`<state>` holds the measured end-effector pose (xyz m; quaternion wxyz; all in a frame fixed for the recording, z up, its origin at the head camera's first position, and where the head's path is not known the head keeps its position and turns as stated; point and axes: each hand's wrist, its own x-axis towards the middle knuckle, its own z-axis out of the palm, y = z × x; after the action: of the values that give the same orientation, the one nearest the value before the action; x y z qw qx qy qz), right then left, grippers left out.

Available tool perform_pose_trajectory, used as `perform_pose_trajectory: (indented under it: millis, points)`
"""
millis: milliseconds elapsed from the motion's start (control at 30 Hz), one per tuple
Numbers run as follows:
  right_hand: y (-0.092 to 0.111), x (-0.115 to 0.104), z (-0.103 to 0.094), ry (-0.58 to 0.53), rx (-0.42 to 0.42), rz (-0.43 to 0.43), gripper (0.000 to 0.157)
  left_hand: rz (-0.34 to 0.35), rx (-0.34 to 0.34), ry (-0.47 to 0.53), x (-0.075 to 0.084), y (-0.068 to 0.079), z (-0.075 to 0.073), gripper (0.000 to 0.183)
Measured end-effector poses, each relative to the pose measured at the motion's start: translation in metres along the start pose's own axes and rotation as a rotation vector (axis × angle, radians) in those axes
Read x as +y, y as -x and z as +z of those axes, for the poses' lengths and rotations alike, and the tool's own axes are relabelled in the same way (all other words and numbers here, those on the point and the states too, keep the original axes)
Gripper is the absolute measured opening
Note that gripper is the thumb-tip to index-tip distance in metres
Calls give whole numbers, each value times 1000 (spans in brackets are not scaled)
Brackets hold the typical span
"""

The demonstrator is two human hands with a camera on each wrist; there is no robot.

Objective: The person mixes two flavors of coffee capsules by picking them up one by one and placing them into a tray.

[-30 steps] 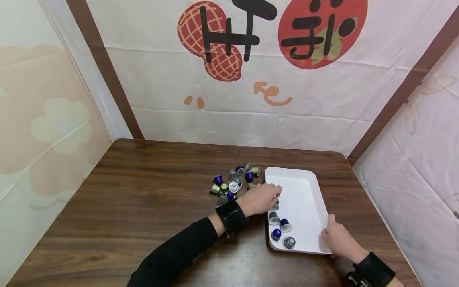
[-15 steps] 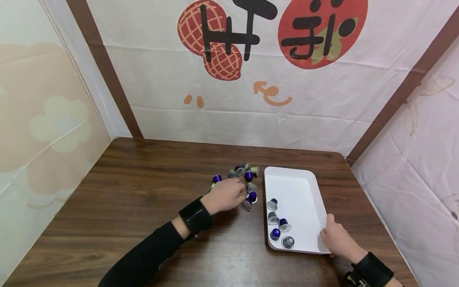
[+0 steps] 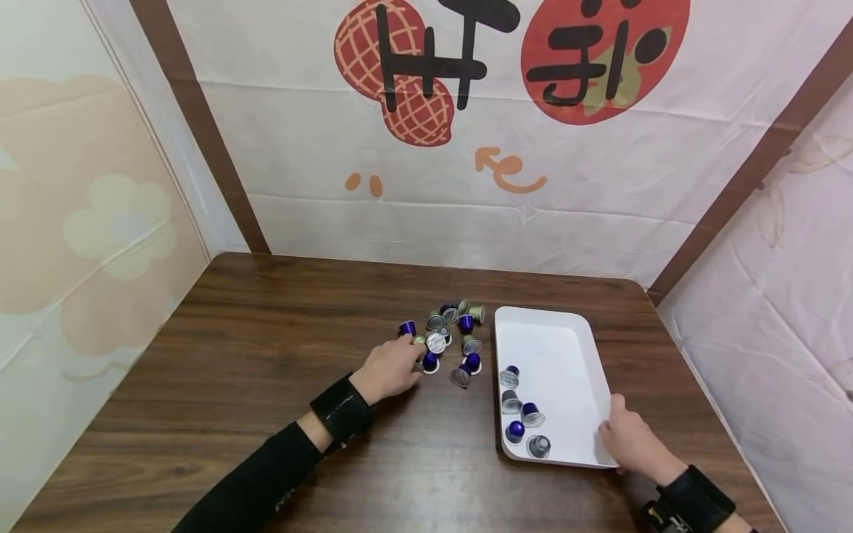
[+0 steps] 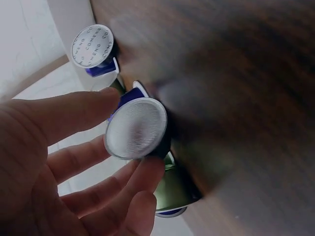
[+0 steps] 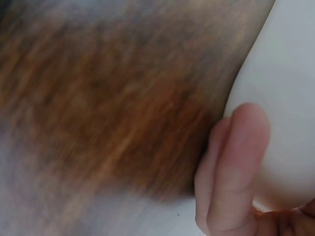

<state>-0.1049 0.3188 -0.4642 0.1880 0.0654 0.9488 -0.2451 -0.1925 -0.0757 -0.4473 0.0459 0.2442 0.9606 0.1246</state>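
Note:
My left hand [image 3: 389,368] is at the near-left edge of a loose pile of coffee capsules. In the left wrist view, its thumb and curled fingers pinch a dark capsule with a silver foil lid [image 4: 137,129]. A green capsule [image 4: 172,189] lies just past the fingertips, and one with a printed white lid [image 4: 92,46] stands farther off. My right hand [image 3: 636,442] grips the white tray [image 3: 566,348] by its near-right edge, thumb over the rim. Several blue and grey capsules sit along the tray's left side, among them a blue one [image 3: 515,431].
Other blue and green capsules, such as a blue one [image 3: 466,323], lie between my left hand and the tray. All of it is on a dark wooden table [image 3: 300,318]. A printed cloth [image 3: 426,178] hangs behind the table's far edge.
My left hand has gone from the tray's left side back to the pile, leaving a capsule in the tray, and then on to the pile's near-left edge. My right hand stays on the tray.

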Motion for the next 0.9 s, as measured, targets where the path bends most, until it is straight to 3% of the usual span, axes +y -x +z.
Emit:
perform_pose_trajectory:
  millis: [300,467,667,900]
  points:
    - [0,0,2,8,9,-6,36,21,-49,25,-2,3,7,16]
    - [0,0,2,8,18,-8,33,78,-14,4,4,5,1,15]
    - [0,-2,3,6,16,0,36,189,58,-50,24,-1,-11,13]
    - [0,0,2,-14,6,-21,36,290,100,-67,59,-17,-18,20]
